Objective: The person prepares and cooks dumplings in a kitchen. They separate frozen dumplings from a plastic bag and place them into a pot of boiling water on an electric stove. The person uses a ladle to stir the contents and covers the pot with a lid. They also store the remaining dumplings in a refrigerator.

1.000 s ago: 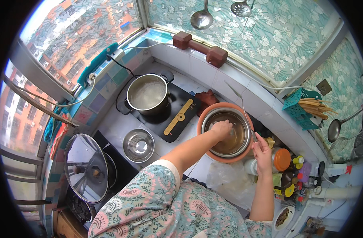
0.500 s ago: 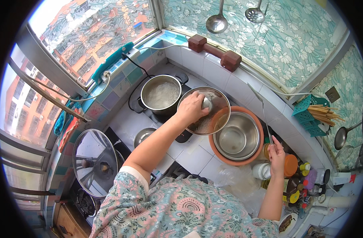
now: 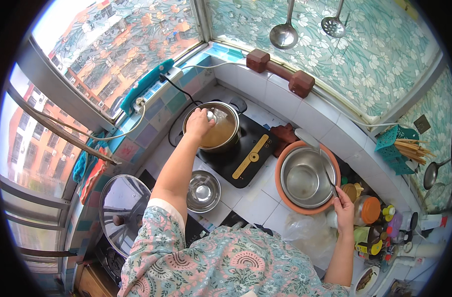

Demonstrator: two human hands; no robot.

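Note:
My left hand (image 3: pixel 201 124) grips the knob of a glass lid (image 3: pixel 223 123), which now sits over the steel pot (image 3: pixel 228 147) on the black induction cooker (image 3: pixel 246 171). The contents show only dimly through the glass. On the right, my right hand (image 3: pixel 343 210) is closed round the handle of a long metal spatula (image 3: pixel 307 138). Its blade points away from me, above the far rim of a steel pot (image 3: pixel 301 179) nested in a terracotta-coloured basin (image 3: pixel 281 192). That pot appears to have a little liquid at the bottom.
A small steel bowl (image 3: pixel 204 192) lies below the cooker. Left of it leans a large glass lid (image 3: pixel 118 203). Jars and bottles (image 3: pixel 369 210) crowd the right side, beside a crumpled clear plastic bag (image 3: pixel 305 232). A brown dumbbell (image 3: pixel 280 72) rests on the tiled ledge.
My left hand has carried the glass lid leftward from beside the basin onto the steel pot. The spatula in my right hand has tilted lower over the basin. The view has shifted slightly.

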